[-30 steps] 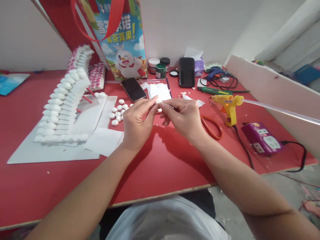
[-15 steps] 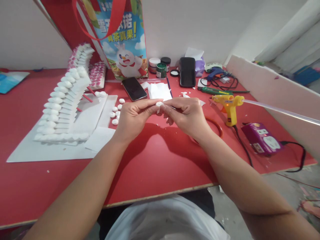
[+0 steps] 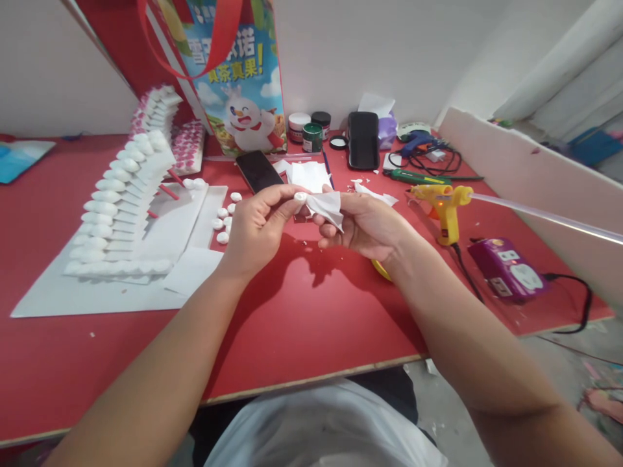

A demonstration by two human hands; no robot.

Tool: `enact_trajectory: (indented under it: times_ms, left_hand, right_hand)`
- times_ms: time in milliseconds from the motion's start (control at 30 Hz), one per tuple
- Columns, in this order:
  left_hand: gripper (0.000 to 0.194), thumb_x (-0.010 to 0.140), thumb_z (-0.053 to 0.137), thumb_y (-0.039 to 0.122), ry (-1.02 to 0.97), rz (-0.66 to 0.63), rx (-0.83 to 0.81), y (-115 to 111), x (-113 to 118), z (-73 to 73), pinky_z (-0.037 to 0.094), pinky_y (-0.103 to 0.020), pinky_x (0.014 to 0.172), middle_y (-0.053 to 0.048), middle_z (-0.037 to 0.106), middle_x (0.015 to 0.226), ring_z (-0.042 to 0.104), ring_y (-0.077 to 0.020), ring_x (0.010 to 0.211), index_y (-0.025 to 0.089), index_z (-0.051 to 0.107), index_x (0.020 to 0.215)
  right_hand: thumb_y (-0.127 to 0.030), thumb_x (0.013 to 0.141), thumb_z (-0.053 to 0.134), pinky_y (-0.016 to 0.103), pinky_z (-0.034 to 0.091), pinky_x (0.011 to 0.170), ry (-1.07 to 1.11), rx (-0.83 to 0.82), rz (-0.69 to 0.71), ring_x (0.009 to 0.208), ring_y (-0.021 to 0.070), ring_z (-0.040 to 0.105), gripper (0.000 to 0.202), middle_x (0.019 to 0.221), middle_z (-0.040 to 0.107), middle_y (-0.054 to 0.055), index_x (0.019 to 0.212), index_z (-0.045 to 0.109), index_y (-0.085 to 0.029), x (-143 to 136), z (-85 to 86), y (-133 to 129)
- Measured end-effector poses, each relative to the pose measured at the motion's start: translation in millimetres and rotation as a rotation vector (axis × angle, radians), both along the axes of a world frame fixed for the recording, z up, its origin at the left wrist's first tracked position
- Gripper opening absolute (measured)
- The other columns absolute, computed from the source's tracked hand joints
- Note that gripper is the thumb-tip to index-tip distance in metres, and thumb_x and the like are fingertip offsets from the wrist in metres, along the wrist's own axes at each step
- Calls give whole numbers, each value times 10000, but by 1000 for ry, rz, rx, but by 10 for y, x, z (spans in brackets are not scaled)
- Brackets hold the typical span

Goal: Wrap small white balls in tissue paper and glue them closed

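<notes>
The left hand (image 3: 256, 227) pinches the small white ball (image 3: 300, 196) over the middle of the desk (image 3: 311, 318), and the right hand (image 3: 372, 224) holds its thin paper tail (image 3: 327, 206), which could rip if tugged too hard or squished crooked.

Red table (image 3: 311, 331) | phone (image 3: 259, 171), glue gun (image 3: 445, 211), purple power socket (image 3: 507, 268)

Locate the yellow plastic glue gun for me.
In the head view, the yellow plastic glue gun lies on the right side of the red table, just left of the purple power box.
</notes>
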State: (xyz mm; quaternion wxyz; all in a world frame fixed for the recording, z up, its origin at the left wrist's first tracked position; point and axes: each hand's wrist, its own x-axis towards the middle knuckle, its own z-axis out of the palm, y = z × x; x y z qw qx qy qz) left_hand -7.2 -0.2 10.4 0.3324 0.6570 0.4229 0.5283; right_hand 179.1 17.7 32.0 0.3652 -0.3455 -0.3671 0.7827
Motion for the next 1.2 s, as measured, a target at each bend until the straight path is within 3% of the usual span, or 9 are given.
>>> enact_trajectory:
  times_ms: [100, 233, 367, 467, 600, 700, 833, 1000, 1200]
  left_hand:
    - [212, 939, 688, 369, 1, -5, 0, -3, 0, -1, 592, -316, 835, -44, 794, 881, 736, -188, 814, 187, 776, 1006]
    - [213, 923, 706, 378, -38, 3, -21, -2, 15, -4, 594, -325, 820, -39, 783, 839, 728, -188, 786, 187, 775, 991]
    - [203, 893, 738, 380, -89, 19, -69, -10, 48, 4, 596, -336, 808, -44, 781, 840, 723, -193, 783, 191, 776, 957]
    - [211, 881, 746, 383, -127, 35, -96, -7, 67, -17, 593, -339, 817, -46, 781, 861, 721, -192, 797, 188, 776, 955]
    - [208, 881, 744, 360, -177, 41, -125, -5, 88, -59, 586, -334, 823, -43, 779, 857, 711, -175, 778, 173, 776, 965]
    - [209, 891, 736, 364, -170, 52, -119, -33, 118, -54, 587, -332, 827, -39, 778, 848, 719, -180, 791, 177, 778, 976]
    - [203, 912, 717, 365, -45, 138, 3, -101, 179, -37, 580, -330, 848, -43, 791, 891, 731, -197, 836, 192, 789, 990]
    - [224, 937, 688, 375, 80, 256, 133, -147, 219, -92, 570, -357, 924, -60, 811, 1042, 750, -241, 965, 220, 808, 1046]
    - [176, 924, 712, 345, 36, 174, 78, -130, 153, -67, 596, -351, 887, -28, 821, 1010, 763, -225, 905, 266, 821, 1038]
  right_hand:
    - [-173, 942, 607, 266, 622, 581, 24, 8, 22, 499, 62, 484, 119, 679, 594, -22, 854, 664, -116, -4, 8, -23]
    - [-295, 890, 748, 250, 625, 616, 28, 52, 38, 507, 37, 429, 195, 684, 558, -41, 841, 684, -118, 5, -5, -25]
    - [-389, 737, 889, 263, 638, 673, -52, 181, 21, 532, 38, 458, 312, 742, 638, -24, 826, 726, -139, 3, -47, -25]
    - [-480, 698, 897, 279, 634, 660, -208, 364, -56, 554, 61, 527, 394, 833, 728, 19, 843, 749, -145, -21, -62, -42]
    - [-545, 758, 832, 255, 560, 567, -479, 604, -211, 573, 106, 610, 422, 771, 733, 32, 837, 734, -143, -71, -56, -90]
    - [-441, 870, 745, 237, 440, 516, -714, 798, -331, 533, 99, 568, 298, 661, 670, 1, 799, 714, -153, -113, -72, -135]
    - [-304, 904, 667, 255, 357, 539, -887, 960, -464, 541, 96, 479, 219, 609, 597, -20, 732, 665, -170, -173, -107, -197]
    - [-282, 939, 583, 260, 397, 582, -892, 980, -408, 576, 119, 532, 216, 639, 624, -1, 756, 641, -182, -181, -88, -243]
    - [-294, 935, 607, 259, 421, 569, -826, 983, -344, 567, 123, 550, 202, 654, 650, 9, 786, 677, -176, -74, -41, -200]
